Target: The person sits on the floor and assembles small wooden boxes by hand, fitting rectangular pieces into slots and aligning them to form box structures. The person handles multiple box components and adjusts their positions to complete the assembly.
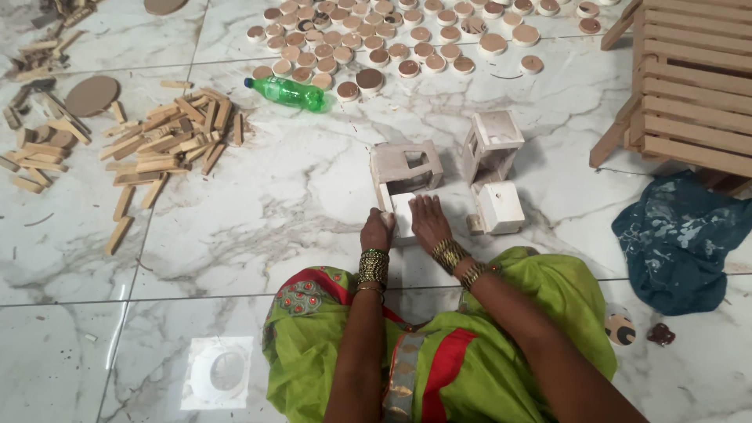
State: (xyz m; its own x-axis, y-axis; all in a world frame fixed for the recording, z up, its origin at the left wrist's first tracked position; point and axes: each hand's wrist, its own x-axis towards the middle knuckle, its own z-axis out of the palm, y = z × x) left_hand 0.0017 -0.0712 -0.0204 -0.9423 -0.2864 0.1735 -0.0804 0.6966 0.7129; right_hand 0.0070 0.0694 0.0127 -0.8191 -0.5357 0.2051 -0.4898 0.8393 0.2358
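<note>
White marble floor [258, 211] carries everything, and the person sits on it in green and red cloth. At far left lies a heap of wooden sticks [168, 137], then a green plastic bottle [286, 92] on its side below rows of round wooden discs [376, 39]. Close in, the left hand [377, 229] is clenched at the left edge of a small white block [403, 213]. The right hand [429, 221] lies flat, fingers released, pressing its right edge. The block's long axis runs away from the person, toward a pale wooden box frame [405, 167] touching its far end. Right of that lie two more white frames [492, 168], wooden slats [689, 86] and a blue rag [680, 235].
</note>
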